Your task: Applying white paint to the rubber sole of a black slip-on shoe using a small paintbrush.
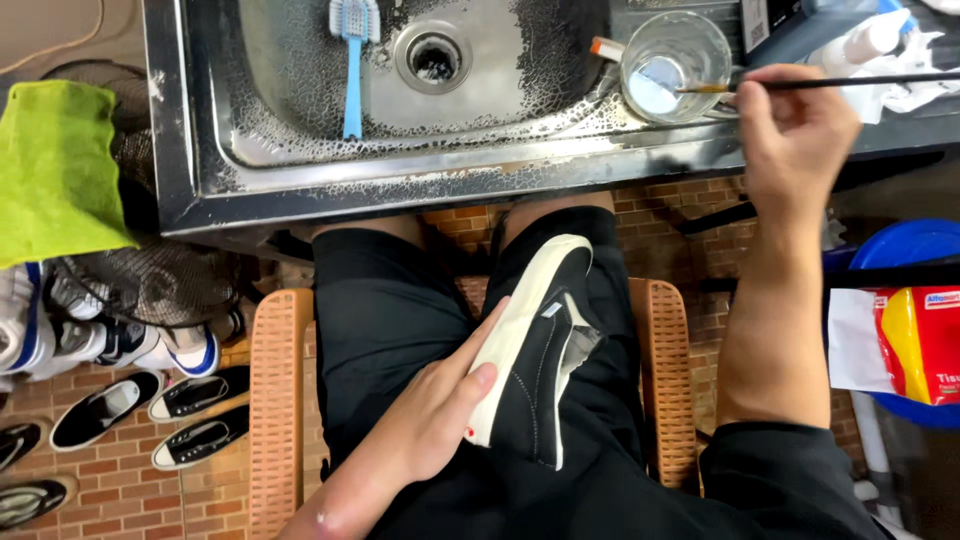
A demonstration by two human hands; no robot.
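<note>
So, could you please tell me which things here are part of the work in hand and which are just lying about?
In use:
- black slip-on shoe, held on the lap by the left hand
- thin brush, in the right hand, tip in the glass
- clear glass on the sink rim

Lying about:
- blue scrubbing brush in the sink
- green cloth
- shoes on the floor
- tissue pack

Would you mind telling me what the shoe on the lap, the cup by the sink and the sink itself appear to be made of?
The black shoe looks like matte canvas with white stitching and a smooth off-white, probably rubber, sole edge. The cup is clear and see-through, glass or hard plastic; which one is unclear. The sink looks like stainless steel: grey, reflective, with dried speckled residue.
</note>
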